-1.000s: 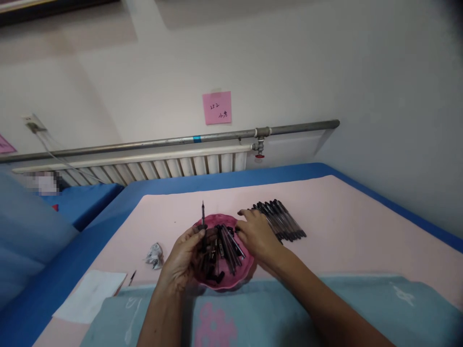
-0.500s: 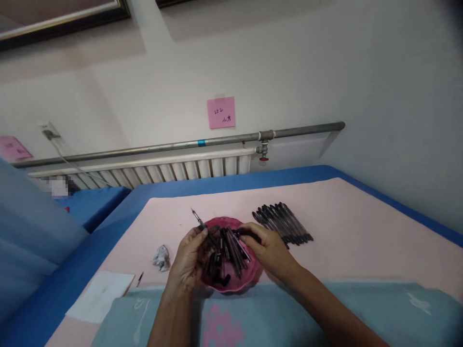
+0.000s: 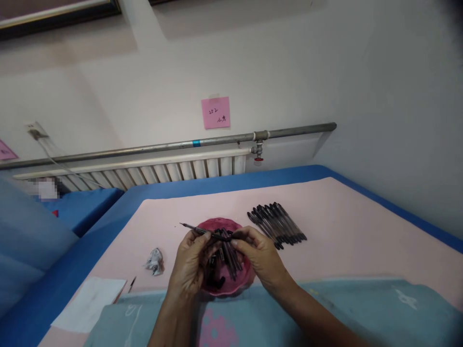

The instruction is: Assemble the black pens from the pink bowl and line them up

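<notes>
My left hand (image 3: 190, 255), dark-stained on the fingers, pinches a pen (image 3: 195, 228) whose thin pointed tip sticks out to the left. The pen lies nearly level above a pink scalloped bowl (image 3: 231, 287). At its other end, the thumb and forefinger of my right hand (image 3: 258, 253) are closed on a small black part that looks like the pen's end; my fingers partly hide it. Inside the bowl lie several dark pen pieces (image 3: 229, 258), tubes and black caps among them. Right of the bowl, several black-capped clear pens (image 3: 277, 224) lie side by side in a slanted row.
A crumpled whitish wad (image 3: 155, 262) lies left of the bowl on the pink tabletop sheet (image 3: 347, 231). Near it are a white paper (image 3: 88, 304) and a thin dark pointed piece (image 3: 132, 284). A blue-green cloth (image 3: 347, 301) covers the near edge. Behind stand a radiator (image 3: 188, 171) and pipe.
The pen in my left hand has swung from steeply slanted to nearly level. My right hand has come from the bowl's right side to the pen's inner end. The view has shifted slightly right.
</notes>
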A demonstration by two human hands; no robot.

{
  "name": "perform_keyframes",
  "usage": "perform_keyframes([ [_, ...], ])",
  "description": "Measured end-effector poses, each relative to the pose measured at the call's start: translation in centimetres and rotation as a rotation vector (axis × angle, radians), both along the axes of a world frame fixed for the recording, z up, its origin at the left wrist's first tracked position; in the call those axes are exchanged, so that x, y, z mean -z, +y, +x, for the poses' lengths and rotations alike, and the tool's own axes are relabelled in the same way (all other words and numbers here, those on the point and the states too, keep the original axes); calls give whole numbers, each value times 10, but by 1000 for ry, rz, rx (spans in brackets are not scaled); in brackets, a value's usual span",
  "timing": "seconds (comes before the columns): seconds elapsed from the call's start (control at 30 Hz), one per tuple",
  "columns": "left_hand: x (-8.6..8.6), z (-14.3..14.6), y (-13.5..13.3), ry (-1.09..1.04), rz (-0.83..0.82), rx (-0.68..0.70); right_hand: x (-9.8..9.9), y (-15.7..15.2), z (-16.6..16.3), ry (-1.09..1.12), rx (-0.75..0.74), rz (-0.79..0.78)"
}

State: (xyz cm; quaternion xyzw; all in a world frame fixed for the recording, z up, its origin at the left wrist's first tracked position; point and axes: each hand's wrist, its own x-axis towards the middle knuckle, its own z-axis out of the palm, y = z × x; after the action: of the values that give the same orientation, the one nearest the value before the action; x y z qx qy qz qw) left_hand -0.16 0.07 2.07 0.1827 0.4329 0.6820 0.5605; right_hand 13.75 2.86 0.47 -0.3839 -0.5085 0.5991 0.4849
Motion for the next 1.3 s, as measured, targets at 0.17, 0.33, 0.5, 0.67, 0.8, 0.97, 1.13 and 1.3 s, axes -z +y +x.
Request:
perform_keyframes([
  [0.17, 2, 1, 1, 5, -15, -29, 1, -2, -1, -35, 1, 41],
  [0.33, 1, 4, 0, -15, -1, -11, -1, -5, 3, -221, 51, 274],
  [0.5, 3, 5, 0, -6, -6, 0, -1, -2, 8, -419, 72, 473],
  [0.67, 4, 4, 0, 6, -2, 22, 1, 0, 8, -515, 29, 468],
  [0.8, 4, 4, 0, -1, -10, 37, 2, -1, 9, -578, -9, 564],
  [0.97, 3, 4, -1, 19, -6, 46, 0, -1, 13, -687, -48, 679],
  [1.13, 1, 5, -2, 61, 4, 55, -3, -1, 15, -726, -67, 701],
  [1.3, 1, 5, -3, 69, 10, 55, -2, -2, 15, -759, -115, 726],
])
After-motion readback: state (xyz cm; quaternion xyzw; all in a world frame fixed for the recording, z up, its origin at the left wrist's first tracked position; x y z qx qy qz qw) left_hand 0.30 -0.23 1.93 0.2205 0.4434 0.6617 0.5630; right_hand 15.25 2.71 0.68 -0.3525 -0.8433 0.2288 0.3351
